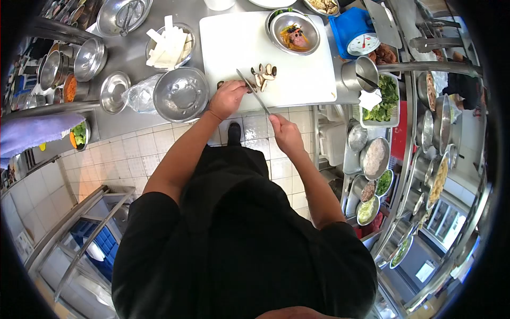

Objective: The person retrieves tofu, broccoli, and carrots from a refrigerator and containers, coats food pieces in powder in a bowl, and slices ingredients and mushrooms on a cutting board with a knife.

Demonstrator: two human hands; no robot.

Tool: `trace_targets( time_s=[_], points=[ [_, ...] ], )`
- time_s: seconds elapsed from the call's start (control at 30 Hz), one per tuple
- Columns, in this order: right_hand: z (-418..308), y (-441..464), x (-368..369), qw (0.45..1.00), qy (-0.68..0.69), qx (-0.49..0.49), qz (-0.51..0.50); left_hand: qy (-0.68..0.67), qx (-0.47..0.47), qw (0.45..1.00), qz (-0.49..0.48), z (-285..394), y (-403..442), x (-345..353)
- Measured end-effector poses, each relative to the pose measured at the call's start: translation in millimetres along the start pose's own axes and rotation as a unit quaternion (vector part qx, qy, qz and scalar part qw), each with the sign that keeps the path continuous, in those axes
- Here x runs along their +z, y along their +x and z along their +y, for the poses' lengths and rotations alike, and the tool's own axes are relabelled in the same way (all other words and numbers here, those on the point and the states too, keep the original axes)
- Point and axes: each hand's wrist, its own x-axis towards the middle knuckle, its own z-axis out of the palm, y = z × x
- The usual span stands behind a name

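Note:
A knife (257,96) is in my right hand (288,135), its handle wrapped by my closed fingers at the front edge of the white cutting board (303,80). The blade points up and left, beside the fingertips of my left hand (228,99). That hand's fingers are bent together over a brown mushroom on the board, mostly hidden beneath them. Sliced mushrooms (262,75) lie in a loose group just past the blade. Farther back on the board, a metal bowl (272,33) holds orange strips and a pink piece.
Left of the board are an empty-looking metal bowl (181,94), a plastic bag (142,95) and a bowl of white slabs (171,45). To the right stand a blue scale (350,29), a metal pot (360,73) and a basket of leafy greens (390,98).

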Motion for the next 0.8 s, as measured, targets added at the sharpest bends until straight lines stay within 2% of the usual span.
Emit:
trace_targets(
  time_s=[0.1, 0.3, 0.43, 0.5, 0.53, 0.63, 0.67, 0.8],
  points=[
    [-14.9, -7.5, -18.9, 0.999, 0.047, 0.002, -0.015, -0.006, -0.01, 1.0, -0.011, 2.0, 1.3, -3.7],
    [-0.8, 0.4, -3.4, 0.997, 0.062, 0.03, -0.034, -0.014, -0.01, 1.0, -0.002, -0.7, -1.0, -0.7],
    [-14.4, -6.0, -39.1, 0.999, -0.021, 0.037, -0.012, 0.009, -0.012, 1.0, 0.01, 3.9, 2.2, -5.6],
    [-5.8, -7.9, -45.4, 0.993, -0.099, -0.04, 0.05, 0.01, -0.039, 0.998, 0.049, 38.5, 11.9, -28.4],
    [-3.7, -8.5, -48.6, 0.988, -0.122, -0.064, 0.073, 0.007, -0.054, 0.998, 0.026, 46.0, 9.0, -35.9],
    [1.2, -10.9, -54.2, 0.967, -0.194, -0.124, 0.113, 0.045, 0.025, 0.993, -0.104, 77.3, 30.9, -45.9],
    [1.5, -9.2, -56.0, 0.957, -0.217, -0.147, 0.122, 0.098, 0.046, 0.973, -0.203, 71.3, 30.1, -36.3],
    [12.6, -13.4, -68.3, 0.946, -0.242, -0.169, 0.134, 0.165, 0.024, 0.947, -0.275, 45.8, 37.3, -14.7]
  ],
)
